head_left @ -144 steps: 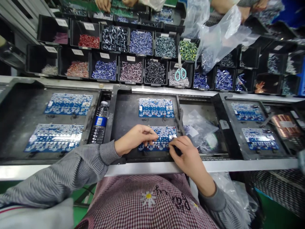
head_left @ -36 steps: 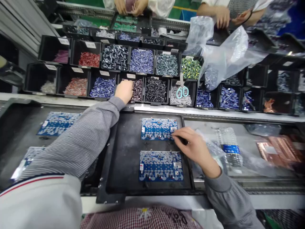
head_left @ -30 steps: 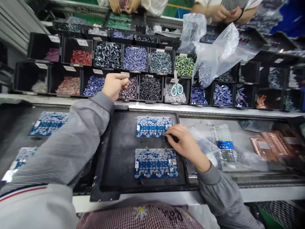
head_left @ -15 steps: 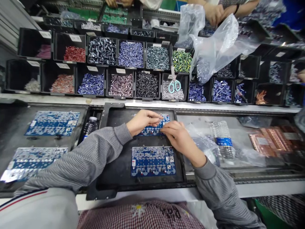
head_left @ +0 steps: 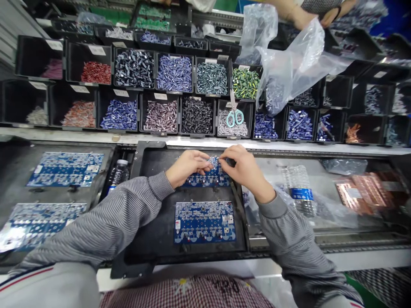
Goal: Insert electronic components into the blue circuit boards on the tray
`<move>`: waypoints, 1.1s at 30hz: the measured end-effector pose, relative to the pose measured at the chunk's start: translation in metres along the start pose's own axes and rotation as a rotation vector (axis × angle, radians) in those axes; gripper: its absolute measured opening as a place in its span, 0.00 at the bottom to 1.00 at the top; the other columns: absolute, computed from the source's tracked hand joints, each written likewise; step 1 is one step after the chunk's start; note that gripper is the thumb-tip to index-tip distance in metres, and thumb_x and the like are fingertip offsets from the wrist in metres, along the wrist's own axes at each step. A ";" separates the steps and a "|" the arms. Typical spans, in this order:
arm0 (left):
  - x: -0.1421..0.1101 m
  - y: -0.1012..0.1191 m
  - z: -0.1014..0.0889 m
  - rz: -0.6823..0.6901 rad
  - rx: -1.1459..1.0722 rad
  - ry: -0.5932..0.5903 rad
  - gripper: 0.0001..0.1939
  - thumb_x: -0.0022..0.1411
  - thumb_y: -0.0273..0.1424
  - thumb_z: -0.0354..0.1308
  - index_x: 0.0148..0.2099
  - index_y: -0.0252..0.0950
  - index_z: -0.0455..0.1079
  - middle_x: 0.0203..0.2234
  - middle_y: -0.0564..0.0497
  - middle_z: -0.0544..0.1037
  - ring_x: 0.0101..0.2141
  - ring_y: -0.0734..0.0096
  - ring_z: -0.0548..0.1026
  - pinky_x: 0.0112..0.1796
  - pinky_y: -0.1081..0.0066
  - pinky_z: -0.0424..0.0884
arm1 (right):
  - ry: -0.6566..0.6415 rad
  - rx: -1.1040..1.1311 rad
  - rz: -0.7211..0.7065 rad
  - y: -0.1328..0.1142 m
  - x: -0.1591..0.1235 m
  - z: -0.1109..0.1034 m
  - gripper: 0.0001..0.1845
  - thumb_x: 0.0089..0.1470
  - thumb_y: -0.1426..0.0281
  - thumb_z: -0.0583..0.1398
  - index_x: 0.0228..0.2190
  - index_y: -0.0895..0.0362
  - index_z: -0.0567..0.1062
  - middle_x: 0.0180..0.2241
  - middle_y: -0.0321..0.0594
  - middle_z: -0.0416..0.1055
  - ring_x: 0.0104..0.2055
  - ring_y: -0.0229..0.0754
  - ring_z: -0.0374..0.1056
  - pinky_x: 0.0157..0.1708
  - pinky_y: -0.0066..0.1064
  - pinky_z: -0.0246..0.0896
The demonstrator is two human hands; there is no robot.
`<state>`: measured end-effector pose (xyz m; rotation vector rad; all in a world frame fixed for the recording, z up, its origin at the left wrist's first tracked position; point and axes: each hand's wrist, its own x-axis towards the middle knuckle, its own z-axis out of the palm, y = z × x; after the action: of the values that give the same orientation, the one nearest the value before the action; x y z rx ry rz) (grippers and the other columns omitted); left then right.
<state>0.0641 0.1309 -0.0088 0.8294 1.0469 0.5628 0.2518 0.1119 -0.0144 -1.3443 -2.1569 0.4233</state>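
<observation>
Both of my hands are over the upper blue circuit board point(head_left: 210, 179), which lies in a black tray point(head_left: 154, 239). My left hand point(head_left: 190, 166) is closed above the board's left and middle part, fingertips pinched together. Whatever sits in that pinch is too small to make out. My right hand point(head_left: 240, 166) curls at the board's upper right corner, thumb and forefinger pressed together; what they hold, if anything, does not show. Nearer to me in the same tray lies a second blue circuit board point(head_left: 204, 222), fully visible and untouched.
Black bins of small components point(head_left: 175, 72) stand in two rows behind the tray; scissors point(head_left: 235, 113) rest on one. Left are another tray with two boards point(head_left: 66, 169) and a bottle point(head_left: 118, 173). A plastic bottle point(head_left: 300, 190) and copper-coloured packs point(head_left: 369, 192) lie right. Another person's hands point(head_left: 316, 18) are behind.
My right hand has moved up and slightly right, from the board's right side to its upper right corner. The left hand stays over the board, shifted only slightly. The other person's hands have moved right.
</observation>
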 end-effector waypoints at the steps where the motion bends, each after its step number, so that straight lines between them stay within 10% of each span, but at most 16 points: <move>1: 0.001 0.000 -0.001 0.007 0.034 0.005 0.04 0.56 0.18 0.58 0.36 0.26 0.72 0.25 0.45 0.77 0.24 0.76 0.72 0.24 0.77 0.66 | -0.019 -0.025 0.004 0.004 0.002 0.002 0.06 0.52 0.75 0.57 0.27 0.55 0.73 0.29 0.40 0.71 0.36 0.44 0.64 0.40 0.38 0.60; 25: -0.001 0.003 -0.002 -0.134 -0.101 -0.208 0.06 0.59 0.21 0.57 0.35 0.25 0.75 0.29 0.40 0.79 0.30 0.72 0.77 0.32 0.76 0.71 | 0.039 0.132 -0.084 -0.011 -0.005 -0.006 0.06 0.55 0.72 0.58 0.33 0.53 0.76 0.32 0.39 0.72 0.37 0.42 0.66 0.39 0.37 0.63; 33: -0.006 0.007 -0.002 -0.088 -0.037 -0.099 0.06 0.54 0.17 0.59 0.35 0.26 0.75 0.29 0.43 0.79 0.33 0.72 0.77 0.40 0.72 0.71 | 0.007 -0.058 -0.014 0.010 -0.001 0.004 0.08 0.54 0.74 0.56 0.25 0.55 0.72 0.28 0.40 0.69 0.35 0.44 0.62 0.38 0.38 0.60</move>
<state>0.0593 0.1317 -0.0003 0.7670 0.9744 0.4603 0.2565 0.1151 -0.0233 -1.3589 -2.1870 0.3518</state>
